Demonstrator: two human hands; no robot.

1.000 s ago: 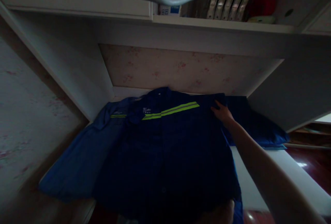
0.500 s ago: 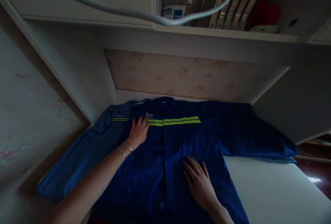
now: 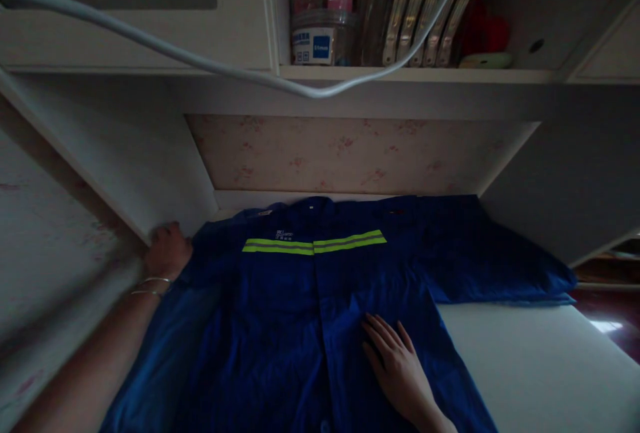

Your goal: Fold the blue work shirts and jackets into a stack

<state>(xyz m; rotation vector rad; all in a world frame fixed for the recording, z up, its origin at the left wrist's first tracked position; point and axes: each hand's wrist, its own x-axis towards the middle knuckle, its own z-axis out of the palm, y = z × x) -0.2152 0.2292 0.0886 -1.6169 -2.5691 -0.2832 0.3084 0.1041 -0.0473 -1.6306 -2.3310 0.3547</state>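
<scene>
A dark blue work jacket (image 3: pixel 310 313) with a yellow-green reflective stripe (image 3: pixel 314 244) across the chest lies spread front-up on a white desk (image 3: pixel 540 366). My left hand (image 3: pixel 167 251) sits at the jacket's left shoulder beside the desk's side panel, its fingers curled on the cloth edge; two thin bangles circle the wrist. My right hand (image 3: pixel 397 366) rests flat on the lower right front of the jacket with its fingers stretched out. The jacket's right sleeve (image 3: pixel 500 266) stretches out toward the right side panel.
A shelf (image 3: pixel 425 74) overhead holds a clear jar (image 3: pixel 325 13), several upright cases (image 3: pixel 425 23) and a red object. A grey cable (image 3: pixel 200 59) sags across the top. Flowered wallpaper (image 3: pixel 350 153) backs the alcove, with white side panels left and right. Dark red floor shows at the far right.
My left hand has slid from the chest stripe out to the left shoulder, and the stripe now lies smooth and straight. My right hand has stayed flat on the lower front.
</scene>
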